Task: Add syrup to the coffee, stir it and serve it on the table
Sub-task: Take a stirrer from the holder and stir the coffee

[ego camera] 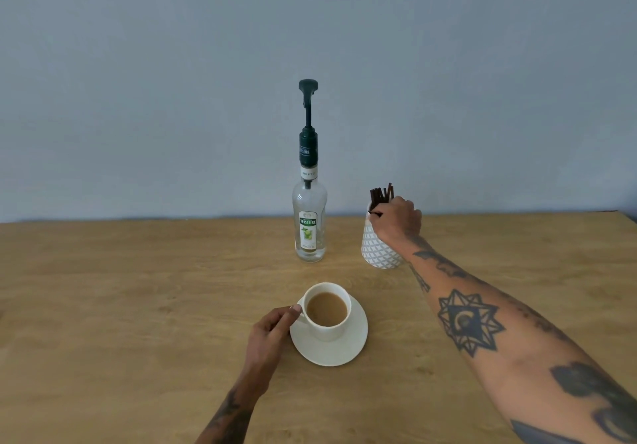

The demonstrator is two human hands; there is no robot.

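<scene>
I see the desk (pixel 138 305), the Teisseire syrup bottle (pixel 309 226) upright behind the coffee cup (pixel 327 311) on its saucer (pixel 344 350); left hand (pixel 272 331) fingers grasping the cup handle; right hand (pixel 396 219) fingers pinching a stirrer (pixel 375 213) from the patterned holder (pixel 377 250); stirring comes next, I judge, needing a clean lift.

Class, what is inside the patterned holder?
Dark stirring sticks poke out of the patterned holder. Their lower ends are hidden by its wall and the right hand.
</scene>
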